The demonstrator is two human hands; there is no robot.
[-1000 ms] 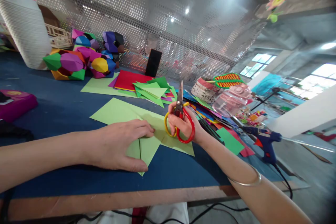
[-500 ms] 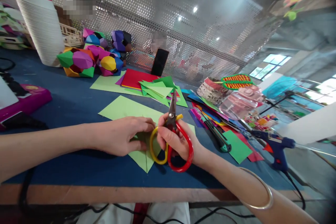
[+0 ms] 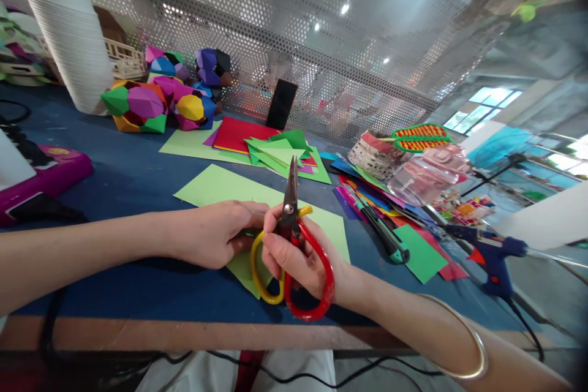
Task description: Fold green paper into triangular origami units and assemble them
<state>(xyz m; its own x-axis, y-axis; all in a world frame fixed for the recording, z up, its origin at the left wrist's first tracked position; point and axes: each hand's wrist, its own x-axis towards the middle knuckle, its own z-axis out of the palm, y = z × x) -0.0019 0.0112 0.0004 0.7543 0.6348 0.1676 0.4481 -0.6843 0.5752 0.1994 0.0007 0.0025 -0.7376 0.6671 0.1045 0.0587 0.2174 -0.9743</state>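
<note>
Scissors with one red and one yellow handle are held in my right hand, their blades closed and pointing up and away from me. My left hand is closed on a folded light green paper piece, its fingertips close to the right hand's fingers. Much of that piece is hidden by both hands and the scissors. Behind my hands a larger light green sheet lies flat on the blue table.
Green cut pieces and a red sheet lie farther back. Folded paper shapes and stacked cups stand back left. A cutter, green paper and a glue gun are at the right.
The scissors and my right hand have moved slightly left and toward me. My left fingers have drawn closer together on the paper, and less of the folded piece shows.
</note>
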